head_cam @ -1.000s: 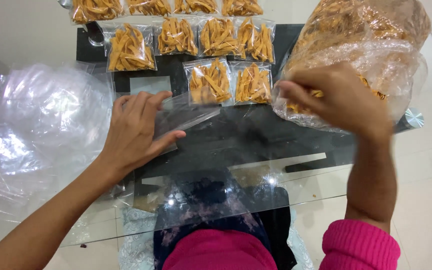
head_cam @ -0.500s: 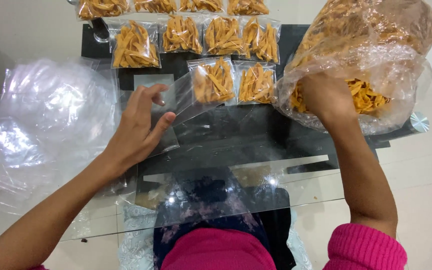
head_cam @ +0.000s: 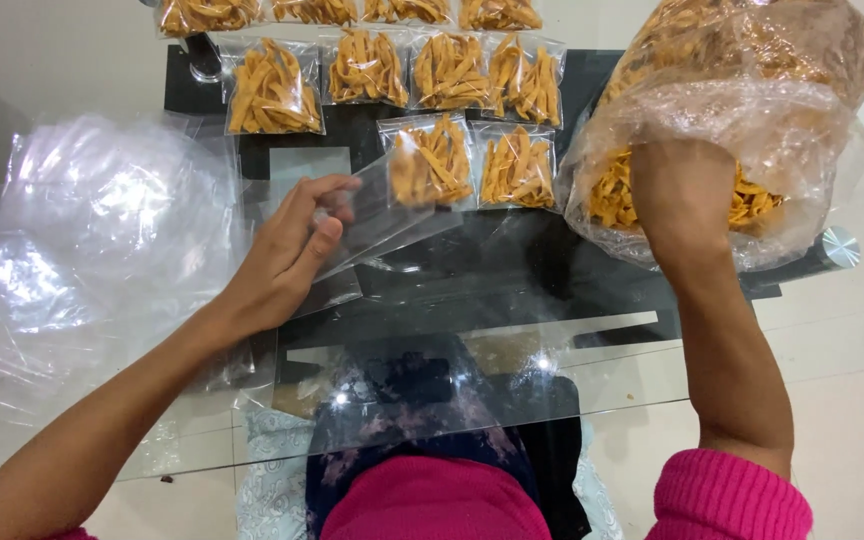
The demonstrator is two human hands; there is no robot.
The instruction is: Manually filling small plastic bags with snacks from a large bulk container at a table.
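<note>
My left hand (head_cam: 287,255) pinches an empty small clear plastic pouch (head_cam: 377,215), lifted a little off the glass table (head_cam: 512,290) and tilted toward the right. My right hand (head_cam: 682,195) is pushed into the mouth of a big clear plastic bag (head_cam: 752,90) full of orange-yellow snack sticks; its fingers are buried among the sticks, so what they grip is hidden. Just beyond the pouch lie two filled small pouches (head_cam: 472,165) of the same snack.
Further filled pouches lie in rows (head_cam: 392,70) at the table's far side. A pile of crumpled clear plastic sheets (head_cam: 82,250) covers the left part of the table. The table's near edge runs above my lap.
My right hand went from the outside of the big bag's opening into the bag among the snack sticks. My left hand raised the empty pouch slightly and shifted its grip.
</note>
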